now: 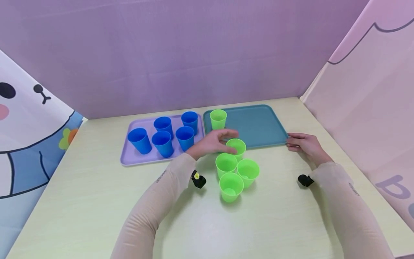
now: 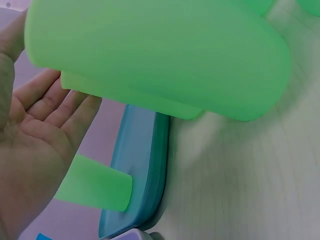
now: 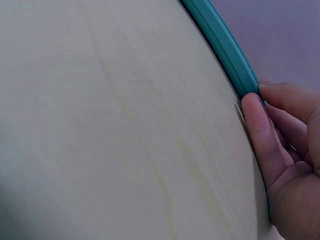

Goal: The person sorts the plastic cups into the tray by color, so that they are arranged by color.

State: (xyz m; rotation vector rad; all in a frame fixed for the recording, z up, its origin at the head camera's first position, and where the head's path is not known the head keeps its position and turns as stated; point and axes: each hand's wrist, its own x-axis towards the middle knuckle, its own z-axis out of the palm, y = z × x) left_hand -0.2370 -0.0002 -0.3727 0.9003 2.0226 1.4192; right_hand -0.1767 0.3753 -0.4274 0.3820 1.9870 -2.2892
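My left hand (image 1: 211, 142) reaches over the farthest green cup (image 1: 238, 146) of a cluster, its thumb beside the rim and its fingers extended behind. In the left wrist view that hand (image 2: 37, 135) shows a spread palm; whether it touches a cup is partly hidden. Three more green cups, one of them the nearest cup (image 1: 231, 189), stand upright close together on the table. Another green cup (image 1: 218, 120) stands on the teal tray (image 1: 255, 126), at its left end. My right hand (image 1: 305, 145) pinches the tray's near right corner between thumb and fingers.
Several blue cups, among them the leftmost blue cup (image 1: 140, 142), stand on a purple tray (image 1: 129, 156) left of the teal one. A purple cloth wall (image 1: 181, 72) borders the table (image 1: 97, 201) behind, with printed cloths at both sides.
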